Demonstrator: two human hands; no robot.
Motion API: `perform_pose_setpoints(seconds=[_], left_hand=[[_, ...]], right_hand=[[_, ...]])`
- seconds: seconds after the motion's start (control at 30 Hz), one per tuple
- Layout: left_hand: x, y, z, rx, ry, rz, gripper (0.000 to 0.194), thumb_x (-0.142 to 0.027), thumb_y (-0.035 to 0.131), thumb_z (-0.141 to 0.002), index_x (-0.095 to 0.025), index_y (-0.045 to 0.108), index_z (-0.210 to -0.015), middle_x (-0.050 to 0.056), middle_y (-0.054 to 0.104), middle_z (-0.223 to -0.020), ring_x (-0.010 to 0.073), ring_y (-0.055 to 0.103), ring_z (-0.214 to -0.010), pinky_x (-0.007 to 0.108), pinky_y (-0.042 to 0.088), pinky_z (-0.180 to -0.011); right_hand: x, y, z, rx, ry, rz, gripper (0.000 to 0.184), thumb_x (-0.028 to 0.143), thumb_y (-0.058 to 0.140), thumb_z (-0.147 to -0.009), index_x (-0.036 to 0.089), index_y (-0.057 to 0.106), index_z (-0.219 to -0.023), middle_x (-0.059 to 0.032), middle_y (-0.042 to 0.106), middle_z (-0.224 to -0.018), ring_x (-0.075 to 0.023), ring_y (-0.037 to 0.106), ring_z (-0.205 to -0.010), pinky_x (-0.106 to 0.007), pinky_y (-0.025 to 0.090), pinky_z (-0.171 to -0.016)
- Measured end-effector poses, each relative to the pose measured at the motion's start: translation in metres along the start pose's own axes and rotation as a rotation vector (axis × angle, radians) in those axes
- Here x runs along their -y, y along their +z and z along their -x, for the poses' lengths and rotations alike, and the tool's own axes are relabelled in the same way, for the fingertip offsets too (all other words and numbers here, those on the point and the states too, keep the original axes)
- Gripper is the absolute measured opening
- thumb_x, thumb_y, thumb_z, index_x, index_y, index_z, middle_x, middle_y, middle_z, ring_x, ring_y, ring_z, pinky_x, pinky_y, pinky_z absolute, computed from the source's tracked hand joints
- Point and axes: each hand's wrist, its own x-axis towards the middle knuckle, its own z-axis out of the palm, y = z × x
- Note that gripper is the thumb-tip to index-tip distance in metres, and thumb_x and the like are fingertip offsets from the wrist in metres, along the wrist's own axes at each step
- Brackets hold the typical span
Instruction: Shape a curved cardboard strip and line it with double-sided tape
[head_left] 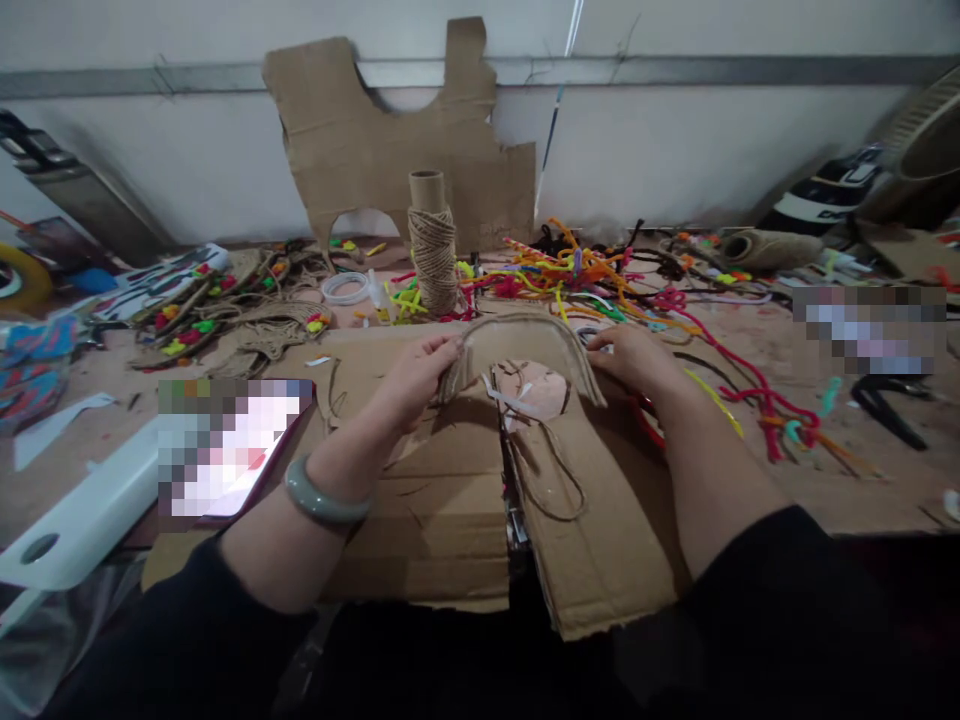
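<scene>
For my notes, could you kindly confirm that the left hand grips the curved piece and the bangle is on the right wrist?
Not quite: the bangle is on the left wrist, as the head view shows; the left hand does grip the curved piece.

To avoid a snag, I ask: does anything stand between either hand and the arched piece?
Nothing visible: the left hand holds the arched piece by its left side; the right hand is at its right side, contact unclear.
</scene>
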Motion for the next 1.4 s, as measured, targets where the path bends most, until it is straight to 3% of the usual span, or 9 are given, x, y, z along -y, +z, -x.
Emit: perform_pose_setpoints(seconds=[0.1, 0.3, 0.43, 0.57, 0.7, 1.03, 1.2, 1.4], left_hand=[[0.006, 0.003, 0.004, 0.140, -0.043, -0.210, 0.029, -0.041, 0.067, -0.070, -0.014, 0.066, -0.080, -0.001, 0.062, -0.068, 0.0090, 0.051, -0.059, 0.021, 0.039, -0.056], [0.021, 0.003, 0.005, 0.335, -0.034, -0.520, 0.023, -0.038, 0.059, -0.075, -0.016, 0.067, -0.078, -0.002, 0.058, -0.065, 0.0084, 0.044, -0.055, 0.021, 0.032, -0.052], [0.018, 0.005, 0.007, 0.404, -0.033, -0.596, 0.021, -0.034, 0.057, -0.076, -0.016, 0.067, -0.077, -0.003, 0.052, -0.057, 0.0078, 0.040, -0.049, 0.022, 0.028, -0.047], [0.014, 0.007, 0.012, 0.447, 0.057, -0.634, 0.020, -0.034, 0.059, -0.075, -0.017, 0.068, -0.070, -0.001, 0.055, -0.058, 0.0093, 0.043, -0.054, 0.022, 0.031, -0.050], [0.013, 0.006, 0.013, 0.466, 0.046, -0.676, 0.023, -0.036, 0.055, -0.076, -0.017, 0.068, -0.070, -0.001, 0.054, -0.057, 0.0098, 0.043, -0.053, 0.023, 0.032, -0.051], [0.011, 0.006, 0.011, 0.575, 0.037, -0.821, 0.024, -0.035, 0.050, -0.078, -0.015, 0.062, -0.072, -0.003, 0.048, -0.060, 0.0094, 0.039, -0.055, 0.023, 0.028, -0.052], [0.011, 0.007, 0.016, 0.594, 0.002, -0.731, 0.024, -0.034, 0.048, -0.081, -0.016, 0.060, -0.073, -0.004, 0.045, -0.060, 0.0086, 0.037, -0.056, 0.024, 0.029, -0.054], [0.014, 0.006, 0.014, 0.614, 0.053, -0.737, 0.024, -0.032, 0.049, -0.081, -0.015, 0.064, -0.077, -0.002, 0.053, -0.067, 0.0099, 0.043, -0.063, 0.023, 0.033, -0.060]], right_hand=[[0.006, 0.001, 0.002, 0.006, -0.001, 0.056, 0.020, 0.027, 0.059, -0.078, 0.019, 0.077, -0.084, -0.0120, 0.073, -0.090, -0.0270, 0.063, -0.085, -0.032, 0.039, -0.066], [0.005, -0.001, 0.002, -0.239, 0.106, -0.261, 0.024, 0.036, 0.060, -0.081, 0.021, 0.075, -0.091, -0.0077, 0.072, -0.082, -0.0229, 0.062, -0.072, -0.031, 0.039, -0.064], [0.008, 0.001, 0.001, -0.267, 0.046, -0.426, 0.026, 0.036, 0.059, -0.080, 0.019, 0.074, -0.091, -0.0055, 0.071, -0.078, -0.0197, 0.058, -0.069, -0.029, 0.037, -0.063], [0.017, 0.000, 0.004, -0.246, -0.038, -0.534, 0.027, 0.038, 0.057, -0.079, 0.019, 0.073, -0.089, -0.0042, 0.070, -0.078, -0.0181, 0.057, -0.069, -0.029, 0.039, -0.066], [0.024, -0.002, 0.008, -0.205, -0.059, -0.520, 0.026, 0.037, 0.056, -0.079, 0.018, 0.072, -0.087, -0.0046, 0.070, -0.078, -0.0176, 0.056, -0.068, -0.029, 0.038, -0.065], [0.021, 0.000, 0.007, -0.278, -0.051, -0.438, 0.023, 0.031, 0.058, -0.077, 0.019, 0.076, -0.086, -0.0046, 0.073, -0.078, -0.0180, 0.059, -0.067, -0.028, 0.040, -0.064], [0.015, 0.011, 0.002, -0.352, -0.036, -0.447, 0.024, 0.032, 0.059, -0.077, 0.020, 0.076, -0.089, -0.0048, 0.074, -0.079, -0.0191, 0.060, -0.067, -0.030, 0.043, -0.064], [0.023, 0.019, 0.003, -0.261, -0.140, -0.630, 0.024, 0.033, 0.060, -0.075, 0.020, 0.074, -0.089, -0.0070, 0.075, -0.095, -0.0228, 0.066, -0.091, -0.036, 0.048, -0.085]])
